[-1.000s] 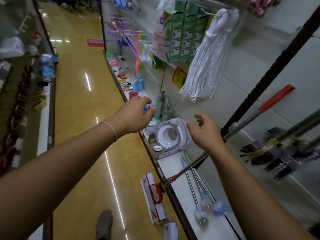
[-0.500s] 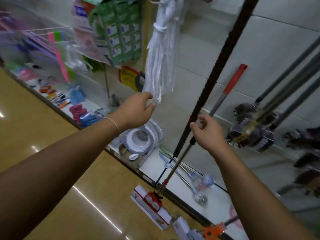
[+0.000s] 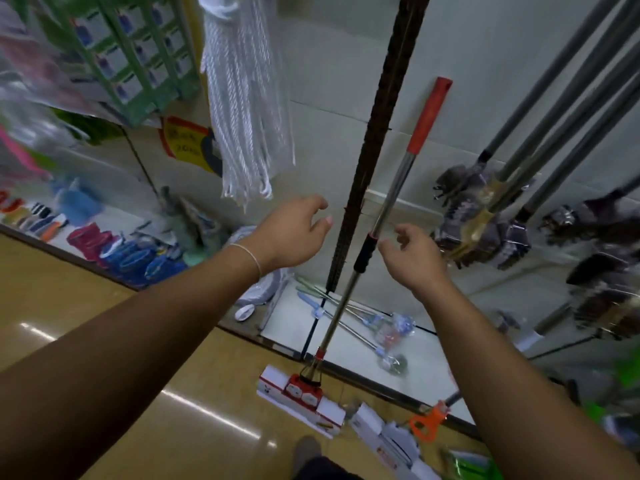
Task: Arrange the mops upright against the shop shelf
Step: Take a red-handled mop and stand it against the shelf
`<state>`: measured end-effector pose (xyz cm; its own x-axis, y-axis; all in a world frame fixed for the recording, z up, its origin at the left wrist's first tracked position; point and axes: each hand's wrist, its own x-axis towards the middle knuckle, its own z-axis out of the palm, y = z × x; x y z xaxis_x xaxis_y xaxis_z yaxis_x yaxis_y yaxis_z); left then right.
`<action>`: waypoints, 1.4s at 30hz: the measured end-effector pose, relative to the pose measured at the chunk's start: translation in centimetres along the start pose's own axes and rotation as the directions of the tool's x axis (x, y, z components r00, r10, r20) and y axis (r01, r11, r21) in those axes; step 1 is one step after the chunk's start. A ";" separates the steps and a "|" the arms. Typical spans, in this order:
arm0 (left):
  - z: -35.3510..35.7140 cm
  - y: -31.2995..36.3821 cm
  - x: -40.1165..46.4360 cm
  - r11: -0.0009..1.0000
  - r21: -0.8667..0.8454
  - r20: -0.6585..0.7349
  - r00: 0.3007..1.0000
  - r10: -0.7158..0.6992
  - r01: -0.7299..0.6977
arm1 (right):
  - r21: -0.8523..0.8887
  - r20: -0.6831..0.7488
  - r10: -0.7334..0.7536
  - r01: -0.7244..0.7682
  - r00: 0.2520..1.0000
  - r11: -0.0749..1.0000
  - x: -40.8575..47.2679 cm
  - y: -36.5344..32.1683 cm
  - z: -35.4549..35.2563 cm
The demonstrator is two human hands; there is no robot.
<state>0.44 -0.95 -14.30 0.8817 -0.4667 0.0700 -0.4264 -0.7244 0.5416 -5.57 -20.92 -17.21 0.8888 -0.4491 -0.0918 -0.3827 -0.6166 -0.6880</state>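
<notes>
Since half a second ago the right hand (image 3: 414, 259) has let go of the mop (image 3: 382, 216) — it then pinched the pole, and now hovers just to its right, fingers loosely curled, holding nothing. The left hand (image 3: 294, 233) has drifted in from the hanging white cords (image 3: 244, 109) toward the poles, fingers relaxed and apart, empty. The mop stands nearly upright, its red tip against the far wall panel and its head (image 3: 301, 396) on the floor at the near edge of the shelf (image 3: 426, 355), beside a dark pole (image 3: 372, 147). To finish well, keep both hands flanking the pole until it rests — a shifting head would probably tip it.
</notes>
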 end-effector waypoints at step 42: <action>2.1 -5.0 4.2 0.984 -0.100 0.160 0.974 0.162 -0.147 | 0.343 -0.020 0.051 -0.041 0.998 0.938 -0.8 2.1 7.8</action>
<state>5.90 -0.32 -18.45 0.7574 -0.6526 0.0220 -0.5290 -0.5935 0.6066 -5.10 -16.82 -24.19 0.8627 -0.4931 -0.1125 -0.3091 -0.3380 -0.8889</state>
